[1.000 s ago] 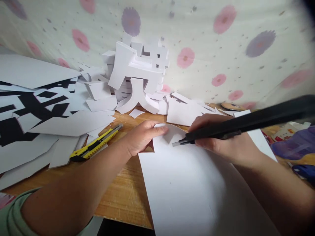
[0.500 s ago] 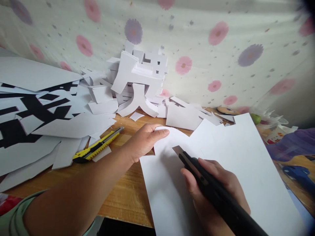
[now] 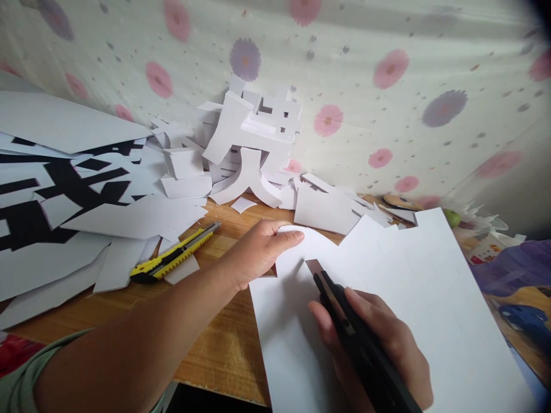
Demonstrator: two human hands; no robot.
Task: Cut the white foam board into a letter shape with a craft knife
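Observation:
A large white foam board (image 3: 413, 287) with a curved, notched far edge lies across the wooden table. At its far left corner my left hand (image 3: 260, 249) grips the edge, thumb on top and the other fingers underneath. My right hand (image 3: 387, 344) is wrapped round a black utility knife (image 3: 353, 327), whose blade is out. The blade tip is at or just above the board's surface, a short way below my left thumb; I cannot tell whether it touches. A yellow and black box cutter (image 3: 176, 252) lies left of my left forearm.
Cut white pieces (image 3: 249, 132) are stacked against the flowered curtain (image 3: 344, 57). White offcuts and black-printed sheets (image 3: 69, 183) cover the left side. To the right are a blue object (image 3: 523, 318), purple cloth (image 3: 512, 267) and a green fruit (image 3: 451, 217). The table's (image 3: 228, 367) front edge is near me.
The whole view has shifted slightly, with things appearing a little further right. The knife has turned a bit more upright, its blade still near the same spot on the board. My left hand keeps its grip.

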